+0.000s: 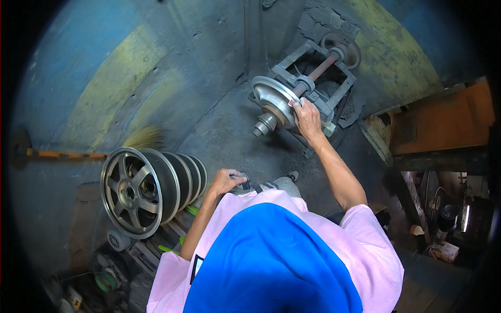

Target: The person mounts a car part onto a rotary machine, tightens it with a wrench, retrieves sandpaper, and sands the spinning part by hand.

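My right hand (307,117) reaches forward to the rim of a shiny metal wheel (274,96) mounted on a shaft. Its fingers are closed on a small reddish piece (291,103), pressed at the wheel's edge. The shaft (323,68) runs back through a grey metal frame (297,53), and a stepped metal hub (265,125) sticks out at the near side. My left hand (228,180) rests low near my lap, its fingers bent together near the thumb; whether it holds anything is hidden.
Several spoked wheel rims (130,193) stand in a row at the left, with a straw broom (145,137) behind them. A motor (119,240) lies below them. An orange panel (443,122) and a cluttered shelf are at the right.
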{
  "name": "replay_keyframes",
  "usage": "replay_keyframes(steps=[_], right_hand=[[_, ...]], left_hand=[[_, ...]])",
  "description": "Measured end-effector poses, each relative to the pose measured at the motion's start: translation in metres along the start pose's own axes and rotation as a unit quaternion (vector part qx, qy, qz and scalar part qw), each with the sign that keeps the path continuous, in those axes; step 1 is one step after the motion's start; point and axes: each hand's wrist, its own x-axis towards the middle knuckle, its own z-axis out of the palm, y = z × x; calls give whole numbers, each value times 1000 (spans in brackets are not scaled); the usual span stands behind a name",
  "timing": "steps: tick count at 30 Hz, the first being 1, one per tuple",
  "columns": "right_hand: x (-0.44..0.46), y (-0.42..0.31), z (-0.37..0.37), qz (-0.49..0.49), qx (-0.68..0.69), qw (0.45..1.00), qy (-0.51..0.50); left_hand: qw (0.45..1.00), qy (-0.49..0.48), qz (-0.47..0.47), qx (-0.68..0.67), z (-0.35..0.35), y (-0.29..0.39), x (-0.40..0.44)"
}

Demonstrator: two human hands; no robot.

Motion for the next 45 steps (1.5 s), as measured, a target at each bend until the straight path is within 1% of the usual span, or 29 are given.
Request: replay_keyframes(steps=[3, 5, 11, 15, 17, 19, 21, 24, 27, 30, 32, 39, 41, 45], right_hand=[[2, 0, -4, -2, 17, 1000, -15], [2, -1, -4, 8, -7, 999, -46], [-3, 1, -4, 2, 6, 1000, -19], [-11, 4, -11, 3, 4, 1000, -30], [-10, 5, -11, 28, 5, 1000, -5], [-7, 6, -10, 41, 13, 999, -10], [-4, 6, -8, 81, 36, 996, -16], [-3, 7, -7, 95, 46, 994, -18], [0, 5, -6, 90, 46, 995, -14], [5, 4, -6, 100, 23, 994, -36], [8, 4, -5, 99, 34, 994, -31], [6, 6, -4, 100, 40, 994, -24], [6, 8, -5, 97, 41, 994, -27], [3, 12, -6, 95, 45, 994, -37]], left_hand=[[1000, 17, 1, -14, 4, -10, 1], [1000, 10, -12, -26, 3, -8, 0], [1000, 11, 3, -16, 0, -3, 1], [1000, 11, -7, -22, 2, -12, 1], [1000, -5, 2, -7, 3, -19, 2], [1000, -14, -8, -4, 2, -15, 0], [1000, -19, -16, -3, 0, -10, 1], [1000, -8, -8, -2, -2, -4, 1], [999, -11, -15, -29, -3, -1, 2], [999, 6, -6, -31, -4, -5, -2], [1000, 25, -5, -11, -5, -7, -6], [999, 31, -17, -14, 0, -37, -7], [999, 29, -23, -35, 5, -47, -1], [998, 27, -40, -38, 1, -25, -3]])
